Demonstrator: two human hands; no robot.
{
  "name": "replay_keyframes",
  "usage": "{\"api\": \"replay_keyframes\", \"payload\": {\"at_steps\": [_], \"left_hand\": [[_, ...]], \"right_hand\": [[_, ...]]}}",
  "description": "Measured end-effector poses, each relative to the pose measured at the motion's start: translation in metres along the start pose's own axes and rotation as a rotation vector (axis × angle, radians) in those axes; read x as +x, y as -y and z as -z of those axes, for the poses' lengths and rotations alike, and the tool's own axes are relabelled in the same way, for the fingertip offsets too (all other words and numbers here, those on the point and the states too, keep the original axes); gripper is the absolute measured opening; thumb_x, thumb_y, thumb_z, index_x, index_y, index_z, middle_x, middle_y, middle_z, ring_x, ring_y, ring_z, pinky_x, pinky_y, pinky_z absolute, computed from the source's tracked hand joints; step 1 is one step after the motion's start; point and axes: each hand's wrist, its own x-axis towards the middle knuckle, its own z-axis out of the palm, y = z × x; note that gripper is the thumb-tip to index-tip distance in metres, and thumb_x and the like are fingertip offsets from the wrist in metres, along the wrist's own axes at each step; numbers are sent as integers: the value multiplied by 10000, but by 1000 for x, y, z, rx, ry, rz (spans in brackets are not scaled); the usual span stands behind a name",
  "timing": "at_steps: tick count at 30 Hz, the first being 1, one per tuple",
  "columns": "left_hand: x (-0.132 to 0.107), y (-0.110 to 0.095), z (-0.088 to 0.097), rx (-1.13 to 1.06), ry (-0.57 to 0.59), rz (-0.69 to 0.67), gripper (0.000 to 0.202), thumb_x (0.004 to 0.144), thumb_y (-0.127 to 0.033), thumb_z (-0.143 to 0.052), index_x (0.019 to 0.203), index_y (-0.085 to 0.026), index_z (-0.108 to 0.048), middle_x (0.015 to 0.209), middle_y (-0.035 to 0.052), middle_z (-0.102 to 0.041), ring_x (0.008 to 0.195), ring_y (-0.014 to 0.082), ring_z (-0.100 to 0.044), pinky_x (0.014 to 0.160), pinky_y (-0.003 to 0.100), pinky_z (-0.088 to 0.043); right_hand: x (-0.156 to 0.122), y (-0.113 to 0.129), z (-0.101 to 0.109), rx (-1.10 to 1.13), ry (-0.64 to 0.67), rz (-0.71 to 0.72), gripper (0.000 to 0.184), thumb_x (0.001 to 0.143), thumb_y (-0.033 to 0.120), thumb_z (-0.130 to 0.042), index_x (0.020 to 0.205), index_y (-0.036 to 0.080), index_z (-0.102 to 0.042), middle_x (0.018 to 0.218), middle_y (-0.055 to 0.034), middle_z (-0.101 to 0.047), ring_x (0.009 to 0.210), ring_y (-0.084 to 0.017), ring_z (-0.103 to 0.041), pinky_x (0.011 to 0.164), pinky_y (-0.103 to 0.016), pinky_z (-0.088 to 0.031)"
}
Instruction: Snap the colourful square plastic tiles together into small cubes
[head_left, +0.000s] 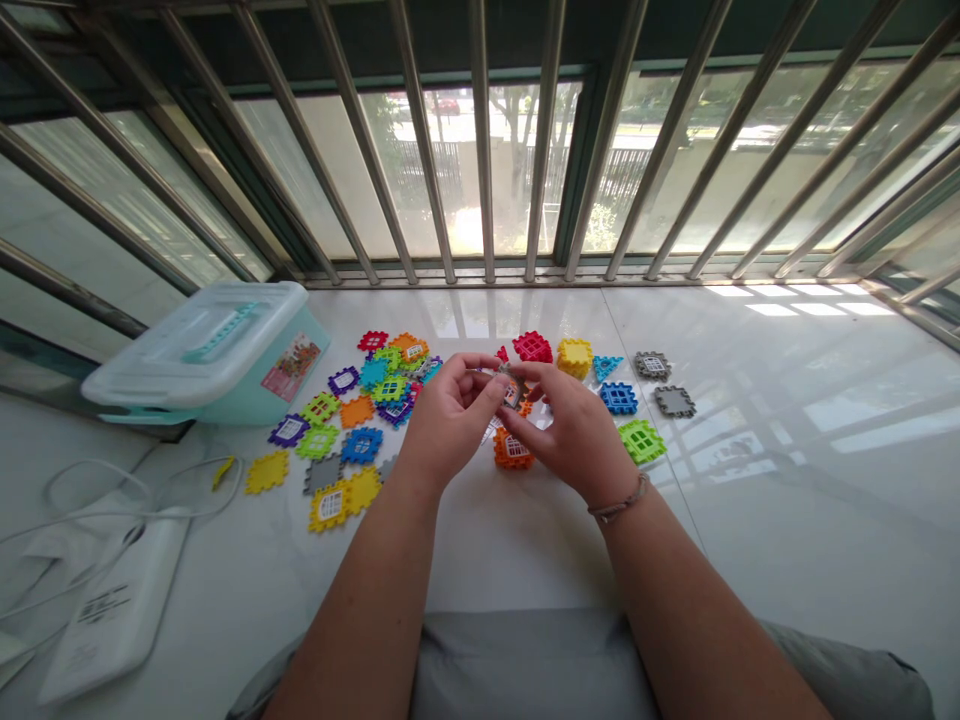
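- Head view: left grip (454, 420) and right grip (574, 435) closed to a fingertip pinch on a small grey notched tile (511, 388), partly hidden, mid-way along the far half of the white tile floor (750, 470).
- Fingertip hold: apparently suited to aligning small notches.
- Orange tile cube (514, 450): just below both hands.
- Loose multicoloured plastic tiles (361, 445): spread left of the hands, towards the far edge.
- Yellow tile cube (574, 358): right of the hands, near the far edge.
- Teal storage box (210, 350): clear lid on, at the left edge.

This is a home, likely an enclosed balcony: below the barred window (480, 170) lie a tiled floor (757, 420), a plastic storage box (210, 350) and scattered toy tiles (356, 410).
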Motion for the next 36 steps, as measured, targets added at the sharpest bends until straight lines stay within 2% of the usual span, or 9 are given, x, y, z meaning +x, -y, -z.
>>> {"api": "replay_keyframes", "payload": {"at_steps": [7, 14, 20, 28, 33, 36], "left_hand": [[0, 0, 0, 3, 19, -3, 399, 988, -438, -808, 1270, -191, -671, 1065, 79, -823, 928, 206, -799, 803, 307, -621], [0, 3, 0, 30, 40, -14, 392, 991, -435, -809, 1286, -215, -672, 1044, 56, -776, 961, 202, -781, 817, 298, -612], [0, 4, 1, 46, 42, -22, 384, 985, -423, -821, 1277, -221, -675, 1062, 57, -766, 978, 202, -770, 822, 298, -615], [1, 5, 1, 151, 5, -32, 368, 972, -435, -819, 1257, -231, -707, 1105, 80, -769, 972, 220, -763, 797, 312, -624], [0, 4, 2, 163, 5, -24, 367, 974, -454, -819, 1245, -236, -701, 1094, 70, -755, 958, 214, -763, 773, 301, -624], [0, 5, 2, 171, 3, -23, 359, 973, -442, -822, 1240, -235, -699, 1123, 68, -742, 968, 206, -760, 784, 296, -624]], "right_hand": [[1, 2, 1, 17, -13, -20, 351, 1015, 367, -790, 1319, 257, -655, 1224, -97, -813, 1063, -280, -790, 922, -421, -634], [1, 3, 2, 17, -11, 13, 198, 1026, 302, -745, 1206, 270, -669, 1120, -64, -800, 974, -249, -767, 875, -393, -613], [1, 3, 1, 17, -10, 10, 227, 1014, 294, -753, 1217, 259, -657, 1154, -66, -803, 966, -237, -772, 881, -380, -618], [0, 3, -1, 71, -11, -68, 355, 991, 317, -771, 1301, 261, -607, 1188, -75, -812, 909, -226, -796, 819, -361, -624], [0, 2, -1, 21, 5, -2, 198, 1020, 292, -741, 1200, 258, -666, 1142, -63, -806, 944, -224, -781, 842, -357, -603], [0, 1, -1, 7, 17, -3, 165, 1024, 285, -743, 1177, 256, -686, 1127, -55, -802, 957, -219, -773, 842, -347, -589]]}}
